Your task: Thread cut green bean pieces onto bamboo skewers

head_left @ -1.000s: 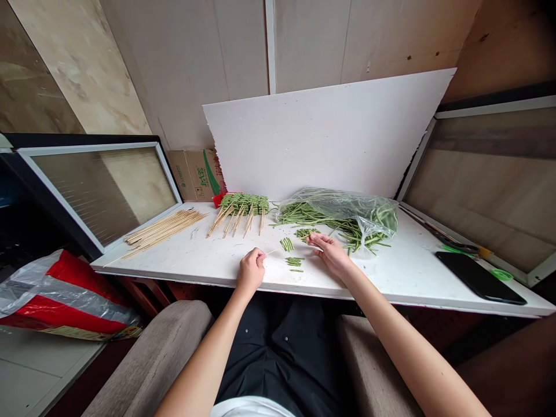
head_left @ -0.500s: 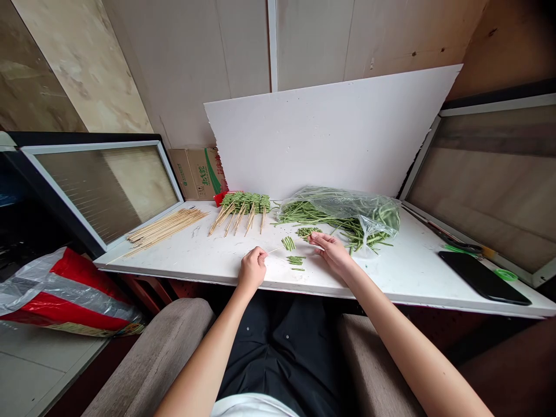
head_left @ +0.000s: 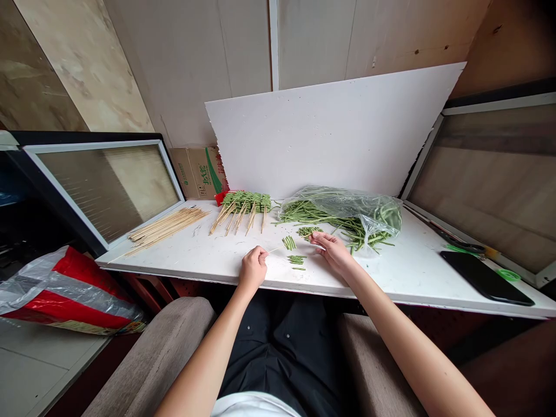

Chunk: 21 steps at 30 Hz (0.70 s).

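Bamboo skewer sits pinched at its near end in the left hand. The fingers are closed on it, thumb against forefinger, and the thin shaft runs out low over the bench toward the cut bean pieces.

From my feed I judge it very light and stiff along its length, but likely to bow or snap if pushed sideways, and sharp at the tip. A fingertip pinch near the back end looks right, well clear of the point.

The right hand rests on the bench just right of the pieces, fingers loosely curled. Its fingertips are at a small second heap of pieces, and I cannot tell whether they have closed on one. Those pieces look small, light and round enough to roll. I judge them firm but easy to split, so I would take one across its middle, not by the ends.

Farther back lie the loaded skewers, fanned with their sticks toward me. Just to their right is a clear bag of long beans with its mouth open. A pile of bare skewers lies well to the left, and a dark phone well to the right. Behind everything a cardboard box and a white board stand against the wall.
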Tool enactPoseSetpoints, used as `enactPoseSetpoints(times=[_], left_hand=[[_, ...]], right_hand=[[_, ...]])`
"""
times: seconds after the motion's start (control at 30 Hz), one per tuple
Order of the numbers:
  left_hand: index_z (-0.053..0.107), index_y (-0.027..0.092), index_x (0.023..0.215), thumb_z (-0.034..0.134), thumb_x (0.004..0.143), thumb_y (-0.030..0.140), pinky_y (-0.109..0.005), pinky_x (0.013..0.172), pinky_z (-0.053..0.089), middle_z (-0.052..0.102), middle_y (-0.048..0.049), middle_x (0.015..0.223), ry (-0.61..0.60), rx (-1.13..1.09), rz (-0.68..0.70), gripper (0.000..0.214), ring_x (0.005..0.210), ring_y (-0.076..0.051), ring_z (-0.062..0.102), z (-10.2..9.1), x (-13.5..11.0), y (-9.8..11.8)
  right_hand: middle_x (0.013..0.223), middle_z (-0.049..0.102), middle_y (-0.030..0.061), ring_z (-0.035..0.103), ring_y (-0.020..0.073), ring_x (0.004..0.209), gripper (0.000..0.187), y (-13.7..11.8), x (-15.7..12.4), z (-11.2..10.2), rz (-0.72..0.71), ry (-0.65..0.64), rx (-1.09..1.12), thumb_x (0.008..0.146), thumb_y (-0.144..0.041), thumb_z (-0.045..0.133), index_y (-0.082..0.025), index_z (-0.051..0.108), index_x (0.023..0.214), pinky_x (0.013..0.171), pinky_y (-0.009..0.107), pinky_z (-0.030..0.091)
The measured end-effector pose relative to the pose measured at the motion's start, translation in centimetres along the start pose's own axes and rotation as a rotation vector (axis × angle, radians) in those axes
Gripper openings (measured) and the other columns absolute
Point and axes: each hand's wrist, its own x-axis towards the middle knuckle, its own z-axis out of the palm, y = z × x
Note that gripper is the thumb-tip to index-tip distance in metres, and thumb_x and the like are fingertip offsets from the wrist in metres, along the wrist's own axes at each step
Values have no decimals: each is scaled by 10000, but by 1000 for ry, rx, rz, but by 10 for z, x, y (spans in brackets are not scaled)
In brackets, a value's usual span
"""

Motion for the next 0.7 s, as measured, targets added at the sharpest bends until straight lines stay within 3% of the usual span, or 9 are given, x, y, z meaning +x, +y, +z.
enactPoseSetpoints(times=[0.33, 0.7], left_hand=[[625, 226, 847, 505, 941, 113, -269, 689, 433, 717, -28, 820, -5, -1, 6, 190, 751, -185, 645, 1, 0, -2], [623, 226, 828, 505, 919, 101, -270, 697, 439, 702, -23, 795, 2, 1, 16, 195, 751, -186, 644, 1, 1, -2]], right_hand=[[1115, 754, 67, 663, 247, 1029, 373, -2, -2, 1, -6, 2, 5, 736, -554, 880, -259, 771, 937, 734, 310, 498], [1081, 755, 79, 657, 269, 1031, 407, -6, -4, 1, -27, 22, -45, 711, -588, 888, -260, 778, 925, 713, 308, 502]])
